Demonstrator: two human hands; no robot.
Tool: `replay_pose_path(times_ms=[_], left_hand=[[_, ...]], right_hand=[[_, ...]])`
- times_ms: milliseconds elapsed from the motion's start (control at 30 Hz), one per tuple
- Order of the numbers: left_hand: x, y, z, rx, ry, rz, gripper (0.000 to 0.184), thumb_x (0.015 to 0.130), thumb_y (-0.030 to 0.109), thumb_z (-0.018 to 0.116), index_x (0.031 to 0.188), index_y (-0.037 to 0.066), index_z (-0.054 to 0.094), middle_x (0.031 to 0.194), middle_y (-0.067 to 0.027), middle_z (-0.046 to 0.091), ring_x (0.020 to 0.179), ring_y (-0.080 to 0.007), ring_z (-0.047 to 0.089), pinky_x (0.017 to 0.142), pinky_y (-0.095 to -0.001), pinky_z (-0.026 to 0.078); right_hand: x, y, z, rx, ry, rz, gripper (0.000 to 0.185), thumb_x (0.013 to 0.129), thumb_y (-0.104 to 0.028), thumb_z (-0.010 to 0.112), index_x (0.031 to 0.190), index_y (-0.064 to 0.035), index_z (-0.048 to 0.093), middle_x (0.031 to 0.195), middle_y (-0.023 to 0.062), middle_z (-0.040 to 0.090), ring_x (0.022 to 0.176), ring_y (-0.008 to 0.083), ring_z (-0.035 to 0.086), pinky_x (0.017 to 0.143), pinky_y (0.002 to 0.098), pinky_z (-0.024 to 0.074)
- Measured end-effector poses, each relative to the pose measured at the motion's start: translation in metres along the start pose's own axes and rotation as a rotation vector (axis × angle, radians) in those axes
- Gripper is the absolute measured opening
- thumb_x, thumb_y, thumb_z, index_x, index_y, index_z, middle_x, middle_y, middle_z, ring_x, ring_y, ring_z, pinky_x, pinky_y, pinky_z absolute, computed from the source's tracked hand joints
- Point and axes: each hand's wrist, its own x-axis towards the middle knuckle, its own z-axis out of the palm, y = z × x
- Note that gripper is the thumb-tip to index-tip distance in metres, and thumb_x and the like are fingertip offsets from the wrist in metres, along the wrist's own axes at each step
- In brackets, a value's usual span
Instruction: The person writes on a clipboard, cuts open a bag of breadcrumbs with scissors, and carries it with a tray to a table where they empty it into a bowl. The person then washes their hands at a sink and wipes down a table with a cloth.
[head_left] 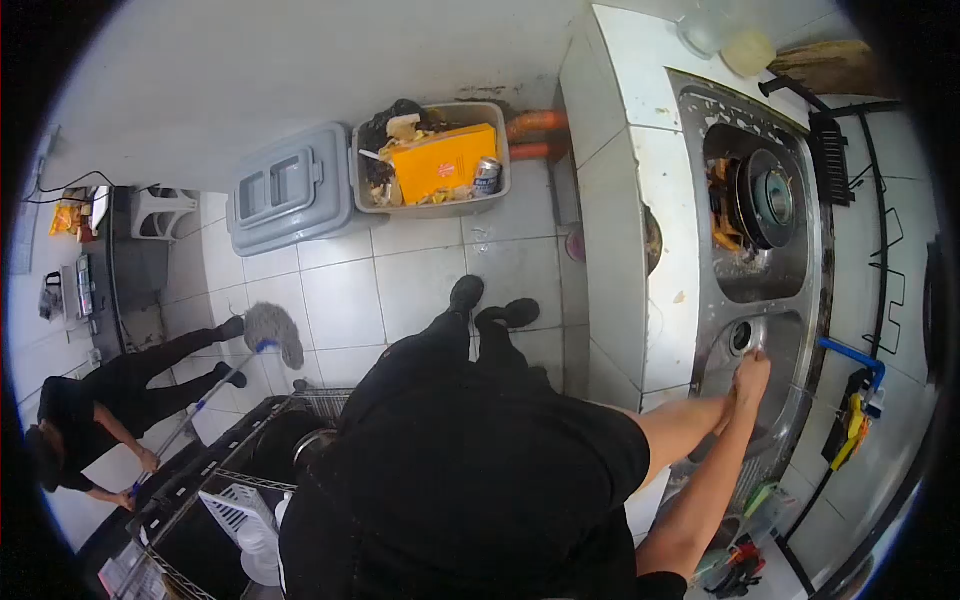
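Over the lower sink basin (780, 420), just below its round drain (741, 337), my two hands are together. My right hand (752, 376) is closed, its fingers curled in; whatever may be inside it is hidden. My left hand (737, 396) presses close against it and is largely covered, so its fingers do not show. In the upper basin (730, 280) are a dark pan (748, 205) with a bowl (779, 197) in it and some orange-brown scraps (727, 240).
A blue tap pipe (850, 347) reaches over the sink's right edge. A full rubbish bin (440, 210) and its grey lid (290, 190) are by the wall. At left, a person (80, 430) holds a mop (274, 332). A wire rack (230, 480) stands beside me.
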Motion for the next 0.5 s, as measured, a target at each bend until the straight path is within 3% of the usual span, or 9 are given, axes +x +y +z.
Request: replay_pose_path(times_ms=[167,200,233,300,333,367,400,467,500], left_hand=[[0.012,0.040,-0.004,0.003,0.010,0.047,0.028,0.083,0.037,0.057,0.091,0.013,0.069,0.099,-0.0097,0.067,0.094,-0.0256,0.062,0.085,-0.0418,0.046],[0.020,0.046,-0.002,0.011,0.017,0.059,0.027,0.083,0.036,0.057,0.092,0.013,0.069,0.099,-0.0097,0.067,0.095,-0.0257,0.061,0.085,-0.0418,0.046],[0.028,0.051,-0.001,0.026,0.048,0.075,0.027,0.083,0.036,0.057,0.092,0.013,0.069,0.100,-0.0098,0.066,0.095,-0.0257,0.061,0.086,-0.0418,0.046],[0.032,0.043,0.001,0.037,0.223,0.115,0.026,0.083,0.034,0.058,0.093,0.013,0.069,0.101,-0.0099,0.066,0.096,-0.0258,0.061,0.087,-0.0419,0.046],[0.040,0.037,0.009,-0.016,0.400,0.148,0.026,0.083,0.034,0.058,0.094,0.013,0.069,0.102,-0.0099,0.066,0.097,-0.0258,0.061,0.087,-0.0419,0.045],[0.041,0.047,-0.061,0.184,0.027,0.084,0.020,0.080,0.033,0.059,0.072,0.017,0.069,0.074,-0.0040,0.067,0.067,-0.0249,0.064,0.064,-0.0410,0.051],[0.041,0.050,-0.104,0.397,0.136,0.081,0.025,0.079,0.032,0.058,0.058,0.019,0.064,0.054,-0.0009,0.061,0.048,-0.0244,0.059,0.048,-0.0406,0.048],[0.039,0.037,-0.162,0.368,0.341,0.015,0.035,0.083,0.033,0.057,0.052,0.017,0.056,0.045,-0.0042,0.052,0.045,-0.0228,0.056,0.042,-0.0354,0.043],[0.026,0.030,-0.180,0.450,0.476,-0.053,0.039,0.086,0.034,0.056,0.051,0.017,0.053,0.044,-0.0036,0.050,0.043,-0.0218,0.054,0.042,-0.0334,0.042]], right_hand=[[-0.032,-0.090,-0.015,-0.152,0.069,0.011,0.035,0.088,-0.023,0.047,0.097,0.0067,0.062,0.091,0.0273,0.064,0.084,0.0409,0.062,0.075,0.0453,0.0464],[-0.032,-0.082,-0.005,-0.095,0.217,-0.056,0.035,0.089,-0.024,0.047,0.098,0.0061,0.062,0.088,0.0261,0.065,0.079,0.0385,0.063,0.071,0.0442,0.0468],[-0.030,-0.099,-0.020,0.011,0.120,0.100,0.037,0.091,-0.027,0.048,0.102,0.0049,0.062,0.085,0.0232,0.065,0.074,0.0334,0.064,0.067,0.0418,0.0480],[-0.031,-0.127,-0.068,0.382,-0.022,0.288,0.054,0.095,-0.040,0.046,0.122,0.0058,0.051,0.100,0.0205,0.067,0.092,0.0298,0.065,0.081,0.0378,0.0487],[-0.050,-0.159,-0.113,0.487,-0.028,0.224,0.063,0.093,-0.049,0.048,0.123,0.0060,0.050,0.094,0.0168,0.068,0.091,0.0261,0.065,0.084,0.0368,0.0473],[-0.013,-0.110,-0.119,0.377,0.136,0.016,0.063,0.091,-0.052,0.051,0.118,0.0045,0.056,0.096,0.0163,0.068,0.095,0.0275,0.064,0.088,0.0369,0.0458],[0.012,-0.085,-0.151,0.418,-0.001,0.076,0.059,0.089,-0.050,0.056,0.114,0.0028,0.060,0.104,0.0189,0.066,0.102,0.0303,0.061,0.089,0.0390,0.0454],[0.015,-0.061,-0.222,-0.164,0.513,-0.067,0.049,0.085,-0.043,0.061,0.108,0.0004,0.064,0.099,0.0208,0.067,0.097,0.0307,0.064,0.083,0.0407,0.0476],[0.038,-0.026,-0.249,-0.242,0.513,-0.122,0.041,0.086,-0.040,0.059,0.100,-0.0020,0.067,0.090,0.0183,0.068,0.088,0.0320,0.066,0.076,0.0422,0.0496]])
